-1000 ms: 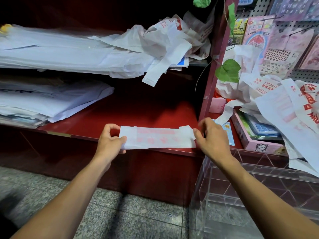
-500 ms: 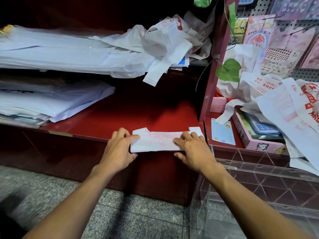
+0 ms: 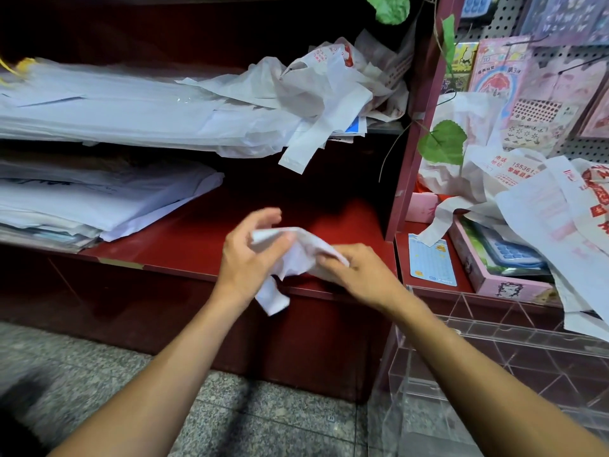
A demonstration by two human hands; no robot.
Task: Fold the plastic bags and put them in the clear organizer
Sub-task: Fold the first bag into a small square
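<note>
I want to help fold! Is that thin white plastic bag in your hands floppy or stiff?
Probably floppy: the thin white plastic bag sags between the left hand and right hand, one end drooping. It looks light and crumpled, so it may unfold if released.

a small shop: a pegboard hung with packaged sticker sheets, red shelves stacked with printed carrier bags, and a boxed calculator for sale.
</note>
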